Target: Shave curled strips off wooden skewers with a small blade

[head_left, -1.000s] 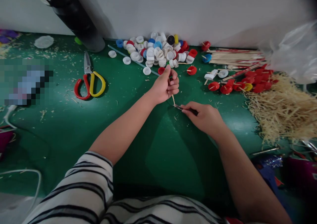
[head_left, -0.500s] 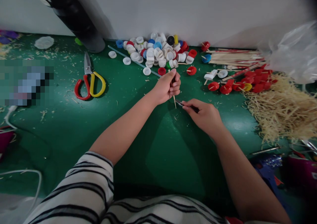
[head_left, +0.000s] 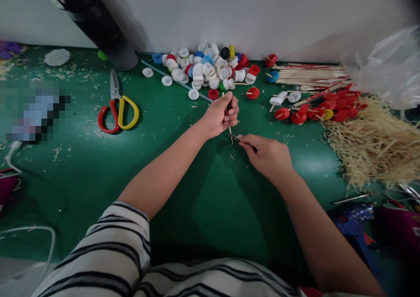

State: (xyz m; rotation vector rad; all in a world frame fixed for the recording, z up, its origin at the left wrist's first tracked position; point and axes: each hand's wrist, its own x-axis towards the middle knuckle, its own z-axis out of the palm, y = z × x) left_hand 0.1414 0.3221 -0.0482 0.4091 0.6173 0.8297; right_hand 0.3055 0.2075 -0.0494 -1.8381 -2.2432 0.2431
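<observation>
My left hand [head_left: 219, 117] is closed around a thin wooden stick [head_left: 230, 132], whose lower end points down toward the green table. My right hand [head_left: 269, 156] grips a small craft knife [head_left: 235, 138]; its blade touches or crosses the stick near the lower end, and most of the handle is hidden by the fingers. A few pale shavings lie beneath the stick. Just beyond my left hand is a heap of white and coloured bottle caps [head_left: 210, 71]. Nearby sits a red cap with a stick through it [head_left: 252, 93].
Scissors [head_left: 118, 113] with red and yellow handles lie left, below a black bottle [head_left: 105, 34]. To the right are bundled sticks [head_left: 311, 75], red caps on sticks [head_left: 298, 116], pale wood shavings [head_left: 377, 144] and a blue glue gun [head_left: 352, 231]. A phone with a cable [head_left: 34, 117] is far left.
My right hand has shifted slightly left, bringing the knife blade up against the stick. My left hand holds the stick in nearly the same place.
</observation>
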